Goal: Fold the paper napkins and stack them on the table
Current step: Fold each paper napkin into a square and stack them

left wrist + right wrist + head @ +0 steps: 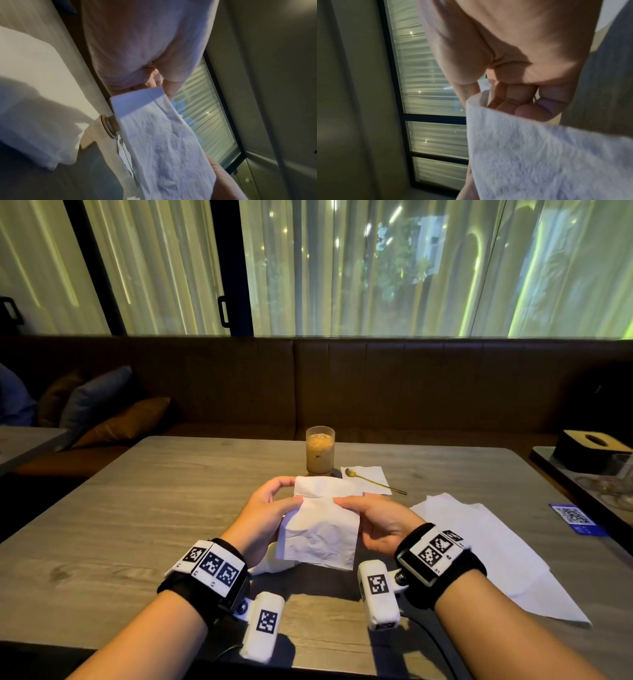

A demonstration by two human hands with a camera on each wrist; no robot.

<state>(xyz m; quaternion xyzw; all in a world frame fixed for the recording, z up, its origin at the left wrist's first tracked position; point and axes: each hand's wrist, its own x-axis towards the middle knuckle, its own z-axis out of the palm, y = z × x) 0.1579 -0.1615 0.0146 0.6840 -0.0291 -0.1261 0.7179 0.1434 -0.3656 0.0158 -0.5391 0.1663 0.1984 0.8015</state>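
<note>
**Q:** What are your hands doing?

**A:** Nearest to me, both wrists wear black straps with square coded markers. My left hand (265,513) pinches the left side of a white paper napkin (320,530), thumb on top near the middle fold, fingers curled behind the upper corner. My right hand (371,522) pinches the right side, thumb tip on the paper and fingers tucked behind. Neither hand is open; each grips the napkin.

**Q:** And where is the napkin?

**A:** Held up between my hands, above the wooden table (137,508), its upper part bent back along a crease. The left wrist view shows its embossed surface running away from my fingers (169,86). The right wrist view shows my curled fingers (518,94) behind its top edge.

**Q:** Anything under it?

**A:** Some white paper (270,565) lies on the table just below my left hand; whether it is folded I cannot tell.

**Q:** What else lies nearby?

**A:** To my right, flat unfolded napkins (507,546) overlap on the table. Beyond them, a blue card (575,518) with a square code.

**Q:** And farther off?

**A:** Past the held napkin, a gold spoon (373,482) rests on another small napkin (370,474). Beside it stands a ribbed glass (320,450) of milky brown drink. At the far right, a dark tissue box (589,448) with a wooden lid sits on a neighbouring table.
</note>
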